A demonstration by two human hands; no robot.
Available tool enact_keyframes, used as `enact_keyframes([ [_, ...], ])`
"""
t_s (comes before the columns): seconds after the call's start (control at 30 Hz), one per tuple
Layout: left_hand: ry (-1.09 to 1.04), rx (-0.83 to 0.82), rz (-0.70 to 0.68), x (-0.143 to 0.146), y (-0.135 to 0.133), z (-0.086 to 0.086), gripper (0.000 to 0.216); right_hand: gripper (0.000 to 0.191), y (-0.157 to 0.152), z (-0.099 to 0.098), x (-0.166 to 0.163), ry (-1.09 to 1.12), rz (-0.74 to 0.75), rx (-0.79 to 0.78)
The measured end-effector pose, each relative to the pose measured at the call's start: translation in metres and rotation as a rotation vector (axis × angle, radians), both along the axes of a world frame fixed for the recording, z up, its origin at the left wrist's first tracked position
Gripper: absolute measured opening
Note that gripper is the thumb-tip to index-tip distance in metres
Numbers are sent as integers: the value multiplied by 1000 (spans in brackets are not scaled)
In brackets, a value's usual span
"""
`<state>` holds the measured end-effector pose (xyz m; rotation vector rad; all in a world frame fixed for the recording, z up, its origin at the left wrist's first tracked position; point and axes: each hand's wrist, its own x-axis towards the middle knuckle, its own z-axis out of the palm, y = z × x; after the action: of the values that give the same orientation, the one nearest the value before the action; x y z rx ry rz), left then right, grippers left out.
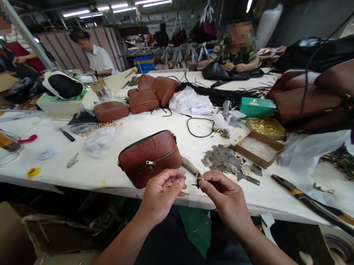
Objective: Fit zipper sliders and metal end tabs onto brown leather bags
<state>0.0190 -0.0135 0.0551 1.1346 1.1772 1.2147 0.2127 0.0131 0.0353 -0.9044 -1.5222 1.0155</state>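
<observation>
A brown leather bag (150,159) with a brass zip stands upright near the table's front edge. Just in front of it is my left hand (161,197), fingers curled and thumb close to the fingertips; whatever small thing lies between them is too small to name. My right hand (225,194) pinches a small brass metal fitting (198,179) between thumb and forefinger, a short gap away from the left fingertips. Behind that fitting lies a tool handle (189,165), partly hidden. Flat grey metal plates (226,160) are heaped beyond my right hand.
Pliers (299,195) lie at the right edge beside a plastic bag (337,168) of metal parts. Small boxes hold clear pieces (257,148) and gold pieces (267,127). More brown bags (151,95) are piled behind. A co-worker (234,51) sits across the table.
</observation>
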Motion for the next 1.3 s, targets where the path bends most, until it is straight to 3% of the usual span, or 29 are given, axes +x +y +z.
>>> enact_keyframes([
  [0.07, 16, 11, 8, 2, -6, -5, 34, 6, -4, -3, -2, 78, 11, -121],
  [0.17, 79, 28, -25, 3, -12, -8, 31, 8, -11, -6, -6, 140, 33, -171],
  [0.4, 118, 186, -75, -4, -14, 1, 20, 6, -12, -4, -8, 128, 127, -126],
  [0.6, 101, 201, -119, -11, -19, 10, 19, 5, -10, 6, -12, 83, 165, -56],
  [0.67, 229, 259, -57, -24, -16, 15, 21, 6, -6, 11, -17, 35, 163, -18],
  [0.8, 768, 548, 370, -69, 6, 27, 28, 10, 13, 18, -40, -28, 109, 69],
  [0.87, 1054, 629, 459, -92, 21, 31, 35, 11, 27, 18, -58, -27, 78, 69],
  [1.03, 1471, 572, 287, -119, 45, 35, 43, 12, 61, 11, -104, 5, 38, 33],
  [1.13, 1593, 551, 230, -119, 50, 41, 44, 14, 75, 5, -121, 29, 21, -1],
  [1.3, 1713, 514, 145, -113, 60, 55, 28, 14, 88, -5, -132, 11, -2, 22],
])
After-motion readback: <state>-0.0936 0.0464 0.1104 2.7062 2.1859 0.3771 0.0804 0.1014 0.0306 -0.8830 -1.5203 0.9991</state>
